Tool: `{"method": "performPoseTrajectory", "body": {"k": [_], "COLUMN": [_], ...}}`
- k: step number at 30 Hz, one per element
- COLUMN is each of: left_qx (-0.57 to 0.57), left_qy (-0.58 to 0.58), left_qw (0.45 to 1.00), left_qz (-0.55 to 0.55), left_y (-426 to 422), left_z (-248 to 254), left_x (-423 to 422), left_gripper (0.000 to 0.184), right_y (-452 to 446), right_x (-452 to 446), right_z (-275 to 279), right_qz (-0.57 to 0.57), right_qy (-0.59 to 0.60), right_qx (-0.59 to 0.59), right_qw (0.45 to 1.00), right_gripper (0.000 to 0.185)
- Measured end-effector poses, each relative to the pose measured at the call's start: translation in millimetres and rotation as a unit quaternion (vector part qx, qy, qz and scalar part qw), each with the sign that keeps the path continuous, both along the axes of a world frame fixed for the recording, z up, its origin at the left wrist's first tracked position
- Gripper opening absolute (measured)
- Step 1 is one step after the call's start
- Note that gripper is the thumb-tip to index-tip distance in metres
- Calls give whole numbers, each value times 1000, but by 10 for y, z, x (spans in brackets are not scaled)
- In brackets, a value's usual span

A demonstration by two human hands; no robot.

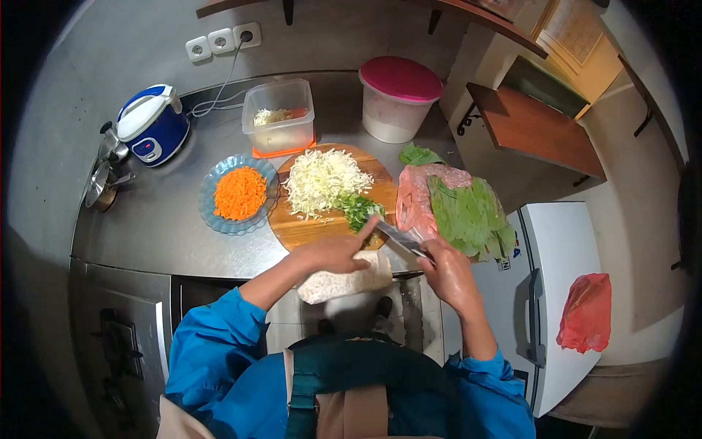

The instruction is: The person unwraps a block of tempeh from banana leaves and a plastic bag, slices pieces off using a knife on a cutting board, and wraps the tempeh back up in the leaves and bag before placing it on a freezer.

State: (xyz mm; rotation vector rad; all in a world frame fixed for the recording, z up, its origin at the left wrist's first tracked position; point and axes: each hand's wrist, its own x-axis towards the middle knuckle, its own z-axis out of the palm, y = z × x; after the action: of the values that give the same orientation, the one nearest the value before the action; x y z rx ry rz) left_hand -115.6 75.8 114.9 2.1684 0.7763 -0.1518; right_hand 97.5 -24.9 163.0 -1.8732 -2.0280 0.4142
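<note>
My right hand (450,274) grips a knife (398,237) by its handle, with the blade pointing left across the edge of the round wooden cutting board (296,234). My left hand (333,254) holds a long whitish, speckled block of tempeh (329,287) at the counter's front edge. Its index finger stretches out to the knife tip. On the board lie a heap of shredded cabbage (325,179) and a smaller pile of chopped green leaves (355,208). Shredded carrot (240,193) fills a blue glass plate (208,214) left of the board.
Behind the board stand a clear plastic container (278,132) and a pink-lidded tub (398,102). A blue rice cooker (155,132) is at the left. Right of the board, green leaves (472,216) lie on a pink plastic bag (415,197). A red bag (586,313) rests on a white fridge (563,249).
</note>
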Motion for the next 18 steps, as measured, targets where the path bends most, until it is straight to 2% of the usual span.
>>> {"method": "performPoseTrajectory", "body": {"k": [6, 10, 13, 15, 16, 18], "left_qx": [-118, -219, -279, -245, -271, -322], "left_qy": [-121, -148, -122, -198, -241, -324], "left_qw": [982, 954, 941, 941, 923, 880], "left_qz": [88, 142, 143, 125, 128, 134], "left_y": [149, 16, 3, 1, 45, 119], "left_z": [-272, -177, -154, -212, -311, -476], "left_x": [-309, -437, -425, -359, -334, -300], "left_gripper": [96, 93, 95, 93, 93, 92], "right_y": [-147, -177, -47, 61, 110, 171], "right_x": [245, 101, -23, -68, -73, -31], "right_z": [-40, -265, -522, -540, -522, -453], "right_qz": [-75, -82, -30, -40, -46, -51], "right_qy": [107, 228, 266, 275, 279, 420], "right_qx": [-8, 14, 30, -9, -28, -123], "right_qw": [991, 970, 963, 961, 959, 898], "right_gripper": [23, 19, 19, 18, 18, 18]}}
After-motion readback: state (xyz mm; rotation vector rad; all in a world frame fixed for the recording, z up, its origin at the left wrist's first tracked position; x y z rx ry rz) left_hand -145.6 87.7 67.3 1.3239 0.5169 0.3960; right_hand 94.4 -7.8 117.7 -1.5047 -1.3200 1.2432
